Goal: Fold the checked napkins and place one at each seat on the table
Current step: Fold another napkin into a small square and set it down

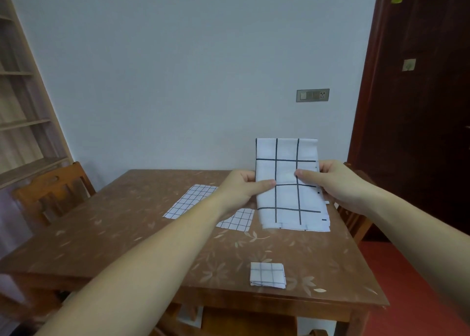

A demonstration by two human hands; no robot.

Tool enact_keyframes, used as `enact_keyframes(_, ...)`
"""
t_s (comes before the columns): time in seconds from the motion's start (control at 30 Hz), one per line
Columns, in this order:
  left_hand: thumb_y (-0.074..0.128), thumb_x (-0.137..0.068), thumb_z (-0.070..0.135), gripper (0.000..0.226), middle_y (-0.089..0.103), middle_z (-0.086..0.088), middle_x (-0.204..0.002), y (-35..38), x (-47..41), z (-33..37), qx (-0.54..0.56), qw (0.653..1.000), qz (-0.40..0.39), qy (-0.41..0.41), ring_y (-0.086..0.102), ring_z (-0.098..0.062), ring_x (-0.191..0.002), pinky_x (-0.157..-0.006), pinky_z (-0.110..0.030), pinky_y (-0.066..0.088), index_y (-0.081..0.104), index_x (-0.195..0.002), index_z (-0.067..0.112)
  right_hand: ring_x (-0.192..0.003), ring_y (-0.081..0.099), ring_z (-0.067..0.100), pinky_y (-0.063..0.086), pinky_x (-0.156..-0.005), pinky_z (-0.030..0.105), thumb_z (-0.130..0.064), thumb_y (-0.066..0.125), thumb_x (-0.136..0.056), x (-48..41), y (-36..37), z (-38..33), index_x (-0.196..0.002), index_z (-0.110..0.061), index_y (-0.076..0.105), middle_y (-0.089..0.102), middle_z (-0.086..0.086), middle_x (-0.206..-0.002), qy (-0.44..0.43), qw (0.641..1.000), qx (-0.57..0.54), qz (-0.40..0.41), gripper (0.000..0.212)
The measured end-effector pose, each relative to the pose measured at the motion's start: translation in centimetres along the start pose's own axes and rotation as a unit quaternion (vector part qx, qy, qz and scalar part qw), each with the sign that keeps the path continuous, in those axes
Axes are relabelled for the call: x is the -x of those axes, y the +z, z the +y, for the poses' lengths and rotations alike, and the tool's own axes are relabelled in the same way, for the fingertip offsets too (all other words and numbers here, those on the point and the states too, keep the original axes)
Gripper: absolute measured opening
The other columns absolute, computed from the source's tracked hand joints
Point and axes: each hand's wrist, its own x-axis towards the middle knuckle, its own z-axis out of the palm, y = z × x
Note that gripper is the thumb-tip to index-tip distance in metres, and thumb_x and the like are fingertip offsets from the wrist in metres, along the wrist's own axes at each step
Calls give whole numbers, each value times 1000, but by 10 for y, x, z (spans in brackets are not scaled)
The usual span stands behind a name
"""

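Checked napkin [288, 183], part-folded, held upright above wooden table [127, 234], side edges pinched by left hand [241, 186] and right hand [338, 183]. Small folded napkin [267, 275] laid near front edge; flat napkins [189, 200] seen behind left arm.

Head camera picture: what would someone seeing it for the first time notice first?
The big checked napkin, partly folded, is held up over the far right of the table, pinched between the left hand and right hand. Then a small folded napkin lies near the front edge, and flat checked cloth is spread mid-table, partly hidden by the left arm.
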Motion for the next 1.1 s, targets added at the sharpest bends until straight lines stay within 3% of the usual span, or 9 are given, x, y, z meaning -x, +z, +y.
enact_keyframes(0.23,68,-90,15,14,75,-2,-84,-4,-3,-1,3,1000,15,-12,71,-13,-70,-57,-23,55,71,-100,6,-98,72,28,61,-78,32,-11,60,-94,5,-7,5,-113,-2,68,74,13,-108,44,996,-29,-66,23)
enact_keyframes(0.4,64,-93,14,13,74,-3,-81,-3,1,2,19,1000,1,-19,68,-11,-60,-48,-20,51,70,-102,8,-111,65,37,48,-101,50,-10,56,-95,4,-10,10,-118,-2,66,71,17,-116,63,994,-64,-64,27)
enact_keyframes(0.5,60,-94,10,18,74,-5,-88,-3,3,5,72,997,-9,-23,70,-12,-64,-49,-20,53,68,-110,7,-111,65,35,45,-103,51,-6,51,-96,4,-10,12,-120,-5,65,71,16,-117,67,990,-105,-59,27)
enact_keyframes(0.63,55,-96,5,24,73,-5,-84,-5,3,7,134,990,-11,-30,67,-9,-56,-46,-18,50,64,-118,7,-90,71,27,48,-92,42,-1,47,-96,1,-13,12,-108,-8,71,74,15,-108,58,982,-171,-58,28)
enact_keyframes(0.73,53,-96,2,22,72,-4,-83,-7,1,7,157,987,-20,-30,66,-9,-55,-47,-19,51,67,-111,11,-60,68,15,55,-58,27,3,44,-95,-4,-15,13,-68,-14,77,73,8,-74,42,975,-205,-68,46)
enact_keyframes(0.8,49,-97,-1,22,72,-3,-75,-7,1,8,168,985,-25,-31,65,-8,-51,-46,-18,51,67,-103,11,-46,62,12,48,-41,19,5,42,-95,-5,-16,13,-62,-12,73,65,4,-57,33,976,-207,-64,48)
enact_keyframes(0.87,44,-99,-4,25,69,-2,-65,-6,3,10,171,985,-22,-32,62,-8,-46,-45,-18,50,64,-94,11,-51,62,16,49,-44,21,5,42,-94,-7,-17,12,-75,-9,70,66,8,-66,30,978,-198,-65,36)
enact_keyframes(0.97,42,-98,-5,27,66,-2,-59,-5,3,10,177,983,-16,-37,57,-9,-41,-44,-17,50,60,-86,11,-67,66,24,57,-56,30,5,41,-92,-9,-20,13,-75,-12,70,69,13,-82,38,982,-171,-66,38)
enact_keyframes(1.1,49,-97,0,18,63,-1,-58,-2,-1,8,183,981,20,-55,51,-9,-37,-41,-16,45,64,-97,10,-70,70,22,59,-59,31,8,36,-94,-4,-18,7,-84,-5,68,73,16,-89,32,987,-137,-73,37)
